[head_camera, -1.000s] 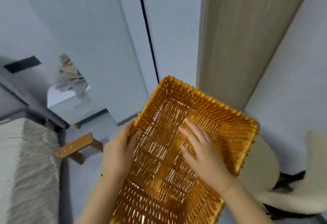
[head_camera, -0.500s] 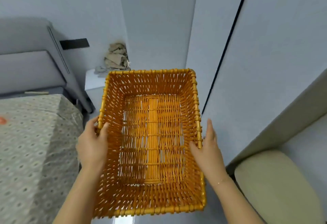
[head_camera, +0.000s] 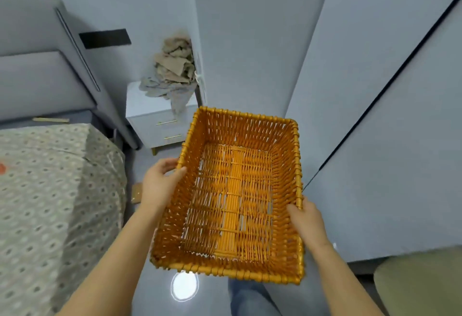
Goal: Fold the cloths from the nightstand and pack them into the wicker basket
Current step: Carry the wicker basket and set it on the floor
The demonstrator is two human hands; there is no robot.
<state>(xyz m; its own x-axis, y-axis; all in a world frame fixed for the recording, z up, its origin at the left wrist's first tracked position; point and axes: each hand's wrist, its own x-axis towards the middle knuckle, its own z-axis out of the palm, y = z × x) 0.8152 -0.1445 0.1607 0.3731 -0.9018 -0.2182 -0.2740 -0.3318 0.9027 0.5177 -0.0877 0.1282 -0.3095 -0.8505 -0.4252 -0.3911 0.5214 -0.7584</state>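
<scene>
Right now I am holding the wicker basket (head_camera: 235,198) in the air in front of me with both hands, its open top facing up at me and nothing lying inside it. My left hand (head_camera: 160,183) grips the left long rim about midway along, thumb hooked over the top edge onto the inner wall and the other fingers curled round the outside. My right hand (head_camera: 303,218) holds the right long rim nearer to me, thumb laid on the inside of the wall; its other fingers are behind the weave, so I cannot tell how they lie. The basket is turned a little, its far end swung to the right. Beyond its far left corner stands the white nightstand (head_camera: 155,113), well apart from my hands, and on its top sits the loose heap of beige cloths (head_camera: 172,70), piled against the wall, with one end hanging down over the front of the upper drawer. To the left of the nightstand rises the grey padded headboard (head_camera: 37,65), and nearer, on the left, is the bed under a patterned bedspread (head_camera: 57,190). On the right are pale grey cupboard doors (head_camera: 375,128), and at the near right corner the edge of a cream seat (head_camera: 422,283). Below the basket the glossy floor (head_camera: 150,293) shows a round glint of light.
</scene>
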